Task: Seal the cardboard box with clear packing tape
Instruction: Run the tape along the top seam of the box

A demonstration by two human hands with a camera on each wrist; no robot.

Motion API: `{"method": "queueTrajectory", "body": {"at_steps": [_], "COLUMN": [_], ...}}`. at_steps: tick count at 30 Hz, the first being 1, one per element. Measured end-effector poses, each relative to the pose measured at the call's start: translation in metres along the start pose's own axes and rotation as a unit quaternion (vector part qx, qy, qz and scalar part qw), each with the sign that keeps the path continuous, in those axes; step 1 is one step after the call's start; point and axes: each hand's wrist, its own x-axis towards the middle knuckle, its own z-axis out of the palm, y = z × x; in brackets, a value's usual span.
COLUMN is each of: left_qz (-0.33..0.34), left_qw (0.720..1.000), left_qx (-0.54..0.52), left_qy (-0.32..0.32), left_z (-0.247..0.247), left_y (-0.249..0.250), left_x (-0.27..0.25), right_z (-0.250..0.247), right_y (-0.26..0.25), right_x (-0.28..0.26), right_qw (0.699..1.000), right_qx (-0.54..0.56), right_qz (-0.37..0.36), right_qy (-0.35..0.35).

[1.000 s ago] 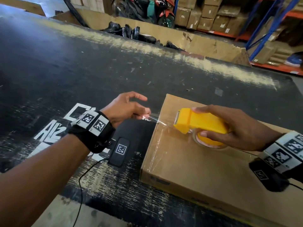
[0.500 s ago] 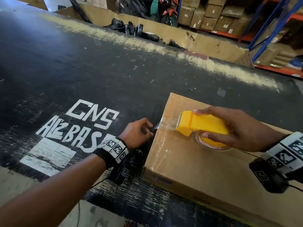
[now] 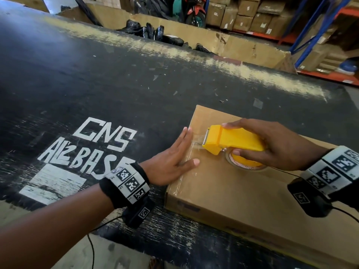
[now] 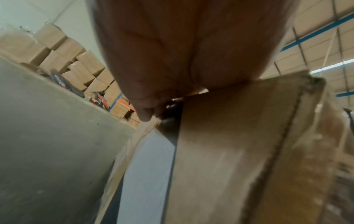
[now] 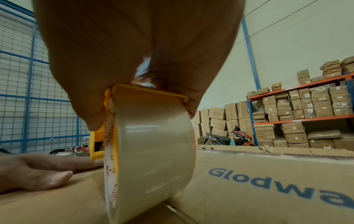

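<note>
The flat left hand (image 3: 171, 162) presses the tape (image 3: 191, 150) on the box (image 3: 242, 195); the right hand (image 3: 275, 146) grips the dispenser (image 3: 233, 141). Uneven pulling may wrinkle the tape.

box (image 3: 242, 193): flat, brown | tape (image 3: 191, 150): clear, seemingly across edge

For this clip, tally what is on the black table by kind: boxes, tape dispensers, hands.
Cardboard box: 1
Yellow tape dispenser with its clear tape roll: 1
Hands: 2, the left hand flat against the box's taped edge, the right hand gripping the dispenser
Total: 4
</note>
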Motion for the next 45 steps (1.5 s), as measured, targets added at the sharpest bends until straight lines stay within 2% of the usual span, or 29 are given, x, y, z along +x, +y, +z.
{"method": "queueTrajectory", "body": {"at_steps": [4, 8, 11, 13, 15, 17, 20, 24, 29, 34, 39, 41, 45], "left_qz": [-0.009, -0.038, -0.059, -0.066, -0.086, -0.098, -0.116, -0.108, -0.097, -0.135, -0.158, -0.14, -0.059], "left_qw": [1.0, 0.999, 0.998, 0.997, 0.994, 0.983, 0.942, 0.907, 0.894, 0.885, 0.873, 0.881, 0.905], "left_qx": [0.012, 0.01, 0.022, 0.034, 0.063, 0.154, 0.315, 0.407, 0.436, 0.43, 0.443, 0.431, 0.404], "left_qy": [0.007, 0.006, 0.012, 0.018, 0.016, 0.002, -0.002, -0.014, -0.038, -0.113, -0.132, -0.137, -0.114], "left_z": [0.001, 0.0, 0.001, 0.002, 0.001, 0.0, 0.002, 0.021, 0.053, 0.058, 0.066, 0.081, 0.122], "left_y": [0.003, 0.013, 0.02, 0.026, 0.033, 0.039, 0.048, 0.079, 0.115, 0.14, 0.161, 0.177, 0.216], "left_x": [-0.002, -0.006, -0.009, -0.01, -0.011, -0.011, -0.007, 0.008, 0.036, 0.051, 0.061, 0.066, 0.092], "right_z": [-0.005, -0.026, -0.034, -0.034, -0.035, -0.035, -0.035, -0.031, -0.025, -0.025, -0.026, -0.025, -0.024], "right_y": [0.002, 0.031, 0.08, 0.115, 0.128, 0.121, 0.121, 0.135, 0.158, 0.178, 0.182, 0.184, 0.187], "right_x": [-0.011, -0.077, -0.149, -0.188, -0.204, -0.203, -0.197, -0.196, -0.206, -0.212, -0.208, -0.207, -0.204], "right_qw": [1.0, 1.0, 0.994, 0.989, 0.989, 0.99, 0.997, 0.999, 0.998, 0.998, 0.998, 0.998, 0.998], "right_qx": [0.003, 0.001, -0.012, -0.021, -0.006, 0.025, 0.005, -0.018, -0.038, -0.032, -0.019, -0.026, -0.036], "right_qz": [-0.011, 0.005, 0.074, 0.127, 0.131, 0.115, 0.063, 0.039, 0.051, 0.058, 0.039, 0.03, 0.016], "right_qy": [-0.017, -0.026, -0.074, -0.073, -0.072, -0.074, -0.048, -0.018, 0.022, 0.019, 0.045, 0.049, 0.045]}}
